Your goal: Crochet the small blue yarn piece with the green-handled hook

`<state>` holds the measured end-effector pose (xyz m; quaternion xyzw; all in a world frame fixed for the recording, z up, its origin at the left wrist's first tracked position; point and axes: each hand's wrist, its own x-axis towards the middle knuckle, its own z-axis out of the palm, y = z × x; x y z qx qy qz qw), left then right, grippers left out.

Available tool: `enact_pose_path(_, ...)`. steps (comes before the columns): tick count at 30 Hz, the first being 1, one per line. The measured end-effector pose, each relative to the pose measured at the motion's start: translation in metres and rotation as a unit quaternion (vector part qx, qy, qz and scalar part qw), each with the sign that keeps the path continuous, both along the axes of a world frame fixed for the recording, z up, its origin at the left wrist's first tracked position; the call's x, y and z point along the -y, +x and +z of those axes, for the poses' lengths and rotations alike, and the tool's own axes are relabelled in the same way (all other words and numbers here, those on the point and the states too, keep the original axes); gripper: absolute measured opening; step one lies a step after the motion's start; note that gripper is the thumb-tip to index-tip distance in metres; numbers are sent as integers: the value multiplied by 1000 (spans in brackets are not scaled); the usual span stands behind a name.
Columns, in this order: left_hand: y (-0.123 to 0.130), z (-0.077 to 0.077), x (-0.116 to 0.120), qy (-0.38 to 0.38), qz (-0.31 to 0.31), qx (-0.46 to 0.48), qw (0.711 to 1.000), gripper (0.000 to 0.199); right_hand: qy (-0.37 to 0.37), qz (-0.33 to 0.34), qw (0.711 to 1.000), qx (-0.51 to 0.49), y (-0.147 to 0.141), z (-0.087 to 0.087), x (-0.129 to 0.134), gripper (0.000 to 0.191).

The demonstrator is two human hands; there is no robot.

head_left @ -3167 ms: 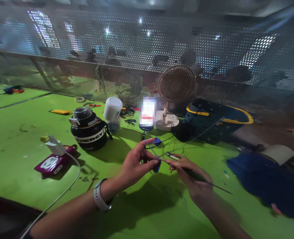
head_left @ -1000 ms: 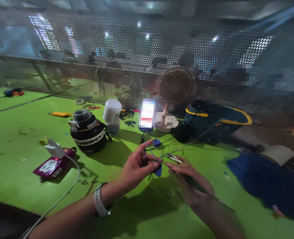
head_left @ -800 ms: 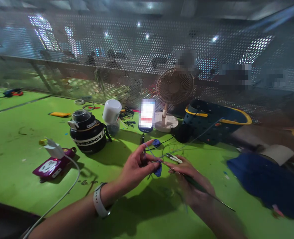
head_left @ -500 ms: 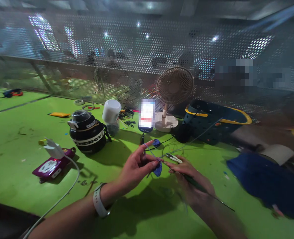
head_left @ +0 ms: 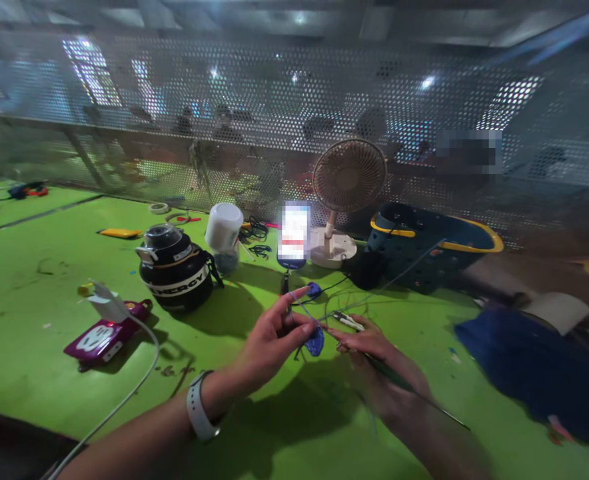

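Observation:
A small blue-purple crochet piece (head_left: pixel 315 341) hangs from the thumb and fingers of my left hand (head_left: pixel 274 337), whose raised index finger carries a strand of yarn. My right hand (head_left: pixel 382 360) is closed round a crochet hook with a dark green handle (head_left: pixel 390 373); its tip meets the piece beside my left thumb. The yarn (head_left: pixel 399 270) runs back towards the basket. Under the fingers of my right hand, near the hook, scissors with pale handles (head_left: pixel 348 321) show in part. Another small blue piece (head_left: pixel 314 290) lies just beyond my left index fingertip.
Behind my hands stand a lit phone (head_left: pixel 294 233), a fan (head_left: pixel 332 247) and a dark basket with yellow handles (head_left: pixel 414 260). Leftward are a black jug (head_left: pixel 177 277), a white container (head_left: pixel 223 225) and a purple power strip (head_left: pixel 99 340). Dark blue cloth (head_left: pixel 529 367) lies at right.
The hook tip and right fingers have shifted very slightly at the crochet piece, which shows a little more broadly. Both hands keep their hold. The whole view has moved slightly.

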<state>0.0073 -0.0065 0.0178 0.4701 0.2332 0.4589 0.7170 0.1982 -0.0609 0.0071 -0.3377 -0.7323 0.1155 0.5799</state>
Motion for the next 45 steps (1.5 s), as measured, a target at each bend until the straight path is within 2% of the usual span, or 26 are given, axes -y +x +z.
enact_pose_path(11,1,0,0,-38,-10,7,999,60,-11,5,1000,4,-5,-1,0,28)
enact_pose_path(17,3,-3,5,-74,-59,32,995,78,10,-38,998,52,-8,6,0,18)
enact_pose_path(25,1,-6,3,-78,-67,20,994,75,-64,-71,995,18,-7,4,4,20)
enact_pose_path(29,0,-7,2,-62,-75,-5,995,74,-62,-60,996,6,-5,3,4,19)
enact_pose_path(31,0,-7,2,-48,-76,-14,996,71,-86,-62,994,12,-5,3,5,19)
enact_pose_path(35,-1,-4,3,-51,-52,-28,997,68,-103,-53,993,1,-6,6,5,17)
enact_pose_path(37,0,-2,3,-63,-48,-21,997,70,-107,-44,993,-1,-6,8,6,17)
enact_pose_path(40,2,-3,4,-70,-58,-14,996,79,-158,-64,985,-2,-8,9,6,17)
enact_pose_path(42,3,-6,3,-57,-61,-24,996,87,-195,-76,977,-48,-9,4,6,14)
enact_pose_path(45,3,-9,2,-30,-56,-53,997,94,-254,-48,953,-157,-10,-8,2,11)
